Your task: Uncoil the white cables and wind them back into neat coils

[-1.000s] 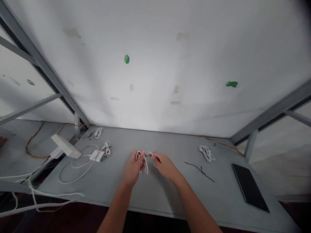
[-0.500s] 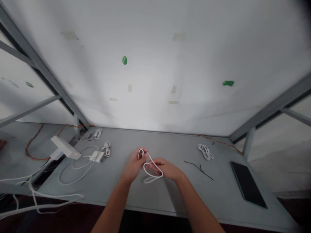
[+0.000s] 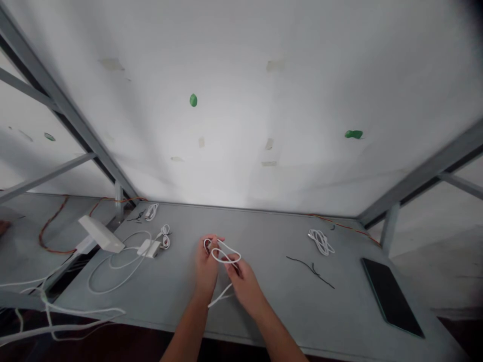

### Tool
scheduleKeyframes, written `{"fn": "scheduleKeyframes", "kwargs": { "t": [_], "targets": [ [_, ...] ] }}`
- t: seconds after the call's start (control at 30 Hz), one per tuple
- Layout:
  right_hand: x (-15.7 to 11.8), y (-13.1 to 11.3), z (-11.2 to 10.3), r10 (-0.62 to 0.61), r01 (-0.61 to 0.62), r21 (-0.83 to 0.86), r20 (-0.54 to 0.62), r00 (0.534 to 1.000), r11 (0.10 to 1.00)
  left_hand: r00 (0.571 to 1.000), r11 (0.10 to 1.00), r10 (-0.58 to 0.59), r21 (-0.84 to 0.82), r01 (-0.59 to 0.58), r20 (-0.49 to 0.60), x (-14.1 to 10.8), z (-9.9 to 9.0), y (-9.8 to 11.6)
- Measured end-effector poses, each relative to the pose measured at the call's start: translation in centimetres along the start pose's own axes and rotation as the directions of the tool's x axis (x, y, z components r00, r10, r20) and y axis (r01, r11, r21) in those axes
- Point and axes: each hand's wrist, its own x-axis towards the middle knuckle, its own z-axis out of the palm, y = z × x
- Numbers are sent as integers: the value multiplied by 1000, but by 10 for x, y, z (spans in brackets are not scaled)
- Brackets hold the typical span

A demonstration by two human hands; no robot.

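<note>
A white cable point(image 3: 231, 250) is looped between my two hands above the grey shelf point(image 3: 181, 281). My left hand point(image 3: 207, 256) pinches one side of the loops, its thumb on top. Lower and to the right, my right hand point(image 3: 241, 279) has its fingers closed on the cable near the loop's right edge. A loose part of the cable hangs down between my wrists. What lies inside the curled fingers is hidden.
Left are a white adapter point(image 3: 149, 248) with cables, a coiled cable point(image 3: 151, 211) and a white box point(image 3: 101, 234). Right are a coiled white cable point(image 3: 321, 242), black ties point(image 3: 311, 270) and a dark phone or tablet point(image 3: 392, 296). Metal posts flank the shelf.
My right hand has moved left and down, closer to my left hand, which has shifted slightly left. The cable loops now lie higher and across my left fingertips, with a length hanging lower.
</note>
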Motion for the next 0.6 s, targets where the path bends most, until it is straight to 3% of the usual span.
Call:
{"fn": "scheduleKeyframes", "kwargs": {
  "t": [0.1, 0.23, 0.4, 0.6],
  "targets": [
    [4, 9, 1, -22, 31, 89, -94, 995, 996, 999, 999, 33, 4, -33, -36, -4, 2, 6],
    [1, 21, 2, 57, -36, 273, -67, 996, 961, 998, 996, -12, -91, 6, -67, -8, 5, 2],
    [-12, 29, 8, 45, -47, 170, 15, 999, 984, 989, 993, -40, -114, 24, -143, -9, 6, -7],
    [-20, 49, 17, 64, -41, 246, -87, 994, 968, 941, 995, 81, -24, -94, -330, -1, 8, -14]
  ]
}}
